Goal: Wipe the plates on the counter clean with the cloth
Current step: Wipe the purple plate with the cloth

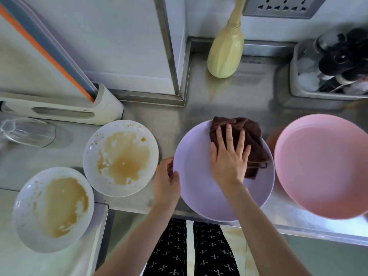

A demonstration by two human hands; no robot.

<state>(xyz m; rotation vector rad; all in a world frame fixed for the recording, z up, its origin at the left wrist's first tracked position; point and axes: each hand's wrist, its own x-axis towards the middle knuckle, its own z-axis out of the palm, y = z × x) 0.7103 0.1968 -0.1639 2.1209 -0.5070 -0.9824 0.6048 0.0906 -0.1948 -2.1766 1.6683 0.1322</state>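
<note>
A lilac plate (197, 188) lies at the front edge of the steel counter (173, 116). My left hand (167, 181) grips its left rim. My right hand (229, 156) presses flat, fingers spread, on a brown cloth (251, 134) bunched on the plate's upper right part. The bare part of the lilac plate looks free of stains. Two white plates smeared with brown sauce sit to the left: one (121, 158) beside the lilac plate, the other (53, 208) nearer the front left. A pink plate (322, 166) with no visible stains lies at the right.
A clear glass (25, 132) lies on its side at the far left. Behind it stands a white rack (79, 112) holding cutting boards. A pale yellow bottle (226, 50) stands at the back, and a utensil holder (326, 70) fills the back right corner.
</note>
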